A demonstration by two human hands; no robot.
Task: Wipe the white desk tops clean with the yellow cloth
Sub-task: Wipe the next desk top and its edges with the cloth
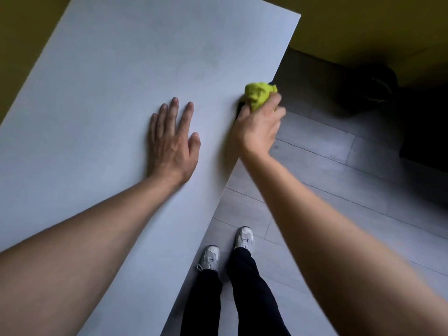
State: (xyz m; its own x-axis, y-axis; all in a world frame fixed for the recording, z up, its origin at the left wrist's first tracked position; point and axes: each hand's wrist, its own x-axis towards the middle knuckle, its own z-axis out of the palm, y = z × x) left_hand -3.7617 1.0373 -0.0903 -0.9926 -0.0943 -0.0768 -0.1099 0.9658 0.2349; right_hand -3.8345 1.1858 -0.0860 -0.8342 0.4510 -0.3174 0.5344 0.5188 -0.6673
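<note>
A white desk top (109, 93) fills the left and middle of the head view. My left hand (173, 141) lies flat on it, fingers straight and slightly spread. My right hand (258, 127) grips a bunched yellow cloth (258, 94) at the desk's right edge, and the cloth sticks out beyond my fingers. The hand is slightly blurred. Part of the cloth is hidden inside my fist.
Grey plank floor (327, 178) runs along the desk's right edge, where my feet in pale shoes (243, 238) stand. A dark object (368, 90) sits on the floor at the upper right. A yellow wall (363, 25) lies behind.
</note>
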